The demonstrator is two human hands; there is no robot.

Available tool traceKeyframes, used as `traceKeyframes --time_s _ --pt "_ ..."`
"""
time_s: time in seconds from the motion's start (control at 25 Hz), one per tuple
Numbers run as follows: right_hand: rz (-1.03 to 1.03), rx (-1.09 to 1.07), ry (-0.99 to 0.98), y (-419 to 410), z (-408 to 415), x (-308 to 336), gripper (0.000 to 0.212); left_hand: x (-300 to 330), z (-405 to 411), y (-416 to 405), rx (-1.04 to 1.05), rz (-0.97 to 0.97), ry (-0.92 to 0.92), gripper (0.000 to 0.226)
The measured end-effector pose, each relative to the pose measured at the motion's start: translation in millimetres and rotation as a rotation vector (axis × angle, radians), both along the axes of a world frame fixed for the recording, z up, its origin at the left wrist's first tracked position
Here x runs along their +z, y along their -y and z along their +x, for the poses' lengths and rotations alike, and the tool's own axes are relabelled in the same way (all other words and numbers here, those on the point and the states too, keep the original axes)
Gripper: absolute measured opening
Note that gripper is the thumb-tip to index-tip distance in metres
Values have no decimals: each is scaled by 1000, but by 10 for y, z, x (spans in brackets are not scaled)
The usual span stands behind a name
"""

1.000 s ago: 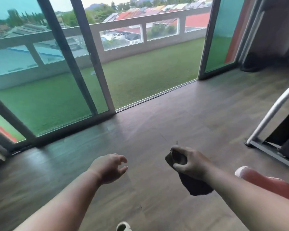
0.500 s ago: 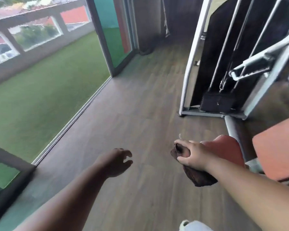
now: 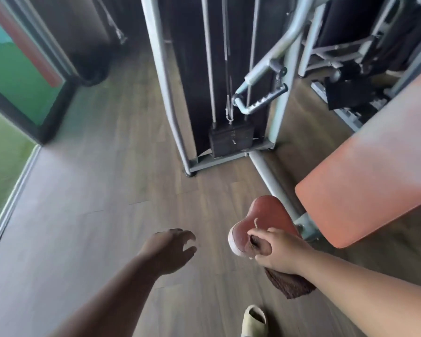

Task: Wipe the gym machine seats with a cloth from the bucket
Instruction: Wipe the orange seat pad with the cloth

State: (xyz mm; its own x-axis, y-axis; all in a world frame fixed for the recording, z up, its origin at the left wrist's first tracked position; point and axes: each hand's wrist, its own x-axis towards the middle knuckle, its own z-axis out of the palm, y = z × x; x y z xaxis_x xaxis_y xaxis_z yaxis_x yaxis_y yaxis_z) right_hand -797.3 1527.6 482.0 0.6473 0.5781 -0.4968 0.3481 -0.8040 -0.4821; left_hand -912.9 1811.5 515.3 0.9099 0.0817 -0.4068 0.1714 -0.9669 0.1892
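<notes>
Bringing the cloth (image 3: 287,285) to the seat (image 3: 265,218), lower right.
Right hand (image 3: 277,251) grips it bunched for wiping; left hand (image 3: 168,249) hangs loosely spread, empty.

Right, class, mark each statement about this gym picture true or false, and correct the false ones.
1. The right hand grips a dark brown cloth. True.
2. The left hand holds a bucket. False: it holds nothing, fingers loosely curled; no bucket is in view.
3. The small red seat lies just beyond the right hand. True.
4. The cloth is spread flat over the large red pad. False: it hangs bunched from the right hand, off the pad.
5. A weight stack sits low in the grey machine frame. True.
</notes>
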Motion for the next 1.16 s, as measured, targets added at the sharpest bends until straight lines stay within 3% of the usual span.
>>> traceKeyframes --time_s 0.2,0.48,0.6,0.76,0.84,0.96,1.16 --pt "-26 -237 3 281 111 -229 67 -348 1155 221 -293 12 -121 40" --pt "-84 -871 14 528 -170 -908 53 -1353 2155 611 -598 24 -235 44" --pt "-149 -1020 37 490 -158 -1385 56 -2021 2277 717 -607 45 -257 49" --pt "-207 -1150 245 521 300 -2347 66 -3022 2264 885 -545 12 -193 69" --pt "-173 -1167 336 569 523 -2874 58 -3436 2143 910 -486 -25 -108 79" --pt "-208 -1006 414 594 672 -3507 57 -3801 1954 917 -392 -64 71 81" --pt "-215 -702 534 766 220 -3953 57 -3927 1861 933 -334 -116 245 79"
